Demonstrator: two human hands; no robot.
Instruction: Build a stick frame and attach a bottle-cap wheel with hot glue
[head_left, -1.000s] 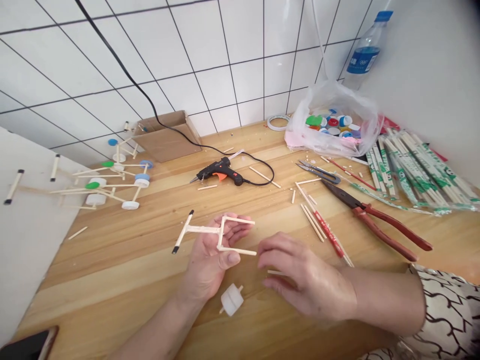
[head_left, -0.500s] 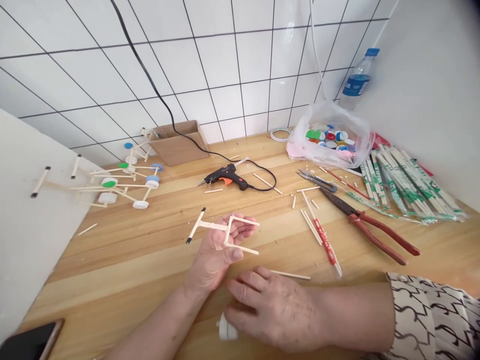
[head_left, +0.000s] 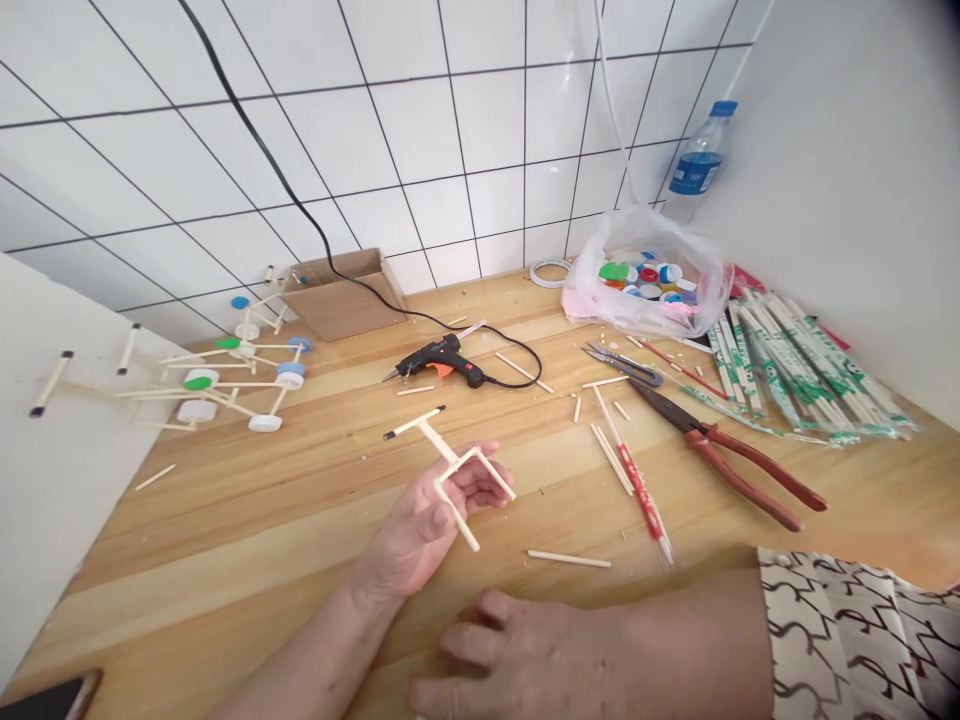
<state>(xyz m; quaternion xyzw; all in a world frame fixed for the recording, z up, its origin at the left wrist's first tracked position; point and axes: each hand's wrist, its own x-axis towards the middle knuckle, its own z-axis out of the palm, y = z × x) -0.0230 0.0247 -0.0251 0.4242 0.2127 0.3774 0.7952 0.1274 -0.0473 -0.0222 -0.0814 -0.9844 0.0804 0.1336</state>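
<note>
My left hand holds a small frame of glued wooden sticks between thumb and fingers. The frame has a forked end with two prongs pointing toward me and a crossbar with black tips at the far end. My right hand is low at the bottom edge, its fingers bent downward and a little blurred. A sliver of something white shows by its lowest finger; the rest is hidden. Beyond the right hand lies a loose wooden stick.
A glue gun lies behind the left hand. To the right are pliers, snips, packaged chopsticks and a bag of bottle caps. Stick-and-cap models, a cardboard box and a phone are on the left.
The stick frame has tilted in my left hand, its prongs swinging down toward me. My right hand has moved lower, over the white cap-like piece, which is now almost hidden. The view has shifted slightly.
</note>
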